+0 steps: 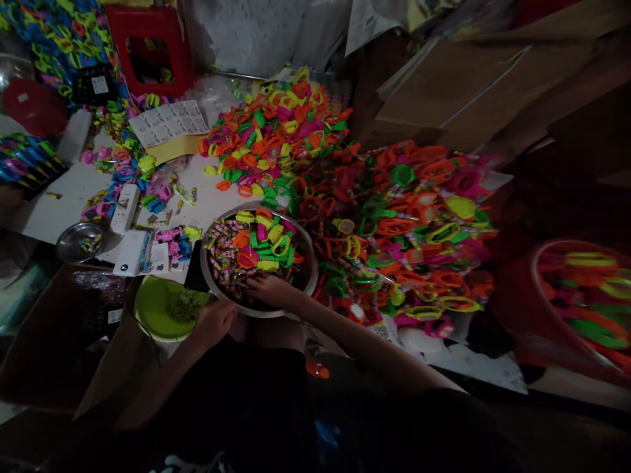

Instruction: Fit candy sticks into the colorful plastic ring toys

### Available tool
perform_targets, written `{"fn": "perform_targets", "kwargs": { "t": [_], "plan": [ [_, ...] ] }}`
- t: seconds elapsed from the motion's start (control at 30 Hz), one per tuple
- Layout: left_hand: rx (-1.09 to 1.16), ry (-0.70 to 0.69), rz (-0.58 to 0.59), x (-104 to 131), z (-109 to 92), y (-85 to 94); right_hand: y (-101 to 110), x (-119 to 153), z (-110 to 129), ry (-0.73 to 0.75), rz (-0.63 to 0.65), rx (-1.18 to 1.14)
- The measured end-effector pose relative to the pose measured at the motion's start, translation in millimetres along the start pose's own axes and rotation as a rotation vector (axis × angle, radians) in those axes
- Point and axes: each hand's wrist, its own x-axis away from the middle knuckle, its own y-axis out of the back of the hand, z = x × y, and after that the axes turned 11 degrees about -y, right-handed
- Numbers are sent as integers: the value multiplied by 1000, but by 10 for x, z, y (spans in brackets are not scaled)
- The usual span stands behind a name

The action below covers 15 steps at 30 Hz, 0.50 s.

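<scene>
A round metal bowl [311, 263] at the table's front edge holds small wrapped candies [224, 243] on its left side and bright plastic toy watches [269, 243] on its right. My right hand [266, 289] reaches into the bowl's front part, its fingertips down among the candies; what they grip, if anything, is hidden. Just outside the bowl's lower left rim is my left hand [217, 320], fingers curled in, beside a lime-green tub [152, 309]. Whatever it may hold is too small and dark to make out.
Heaps of toy watches [286, 125] lie behind the bowl and to its right [409, 230]. A red tub [537, 263] stands far right. Left are a small metal dish [79, 243], a power strip [125, 209], a white box [131, 253], a label sheet [170, 123] and a cardboard box [44, 341].
</scene>
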Motion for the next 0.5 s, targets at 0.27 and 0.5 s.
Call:
{"fn": "perform_targets", "kwargs": {
  "t": [0.27, 0.5],
  "plan": [
    [254, 102, -164, -32, -38, 98, 71, 191, -48, -100, -201, -251],
    [378, 60, -40, -339, -74, 302, 197, 390, 191, 0, -376, -247]
  ]
}}
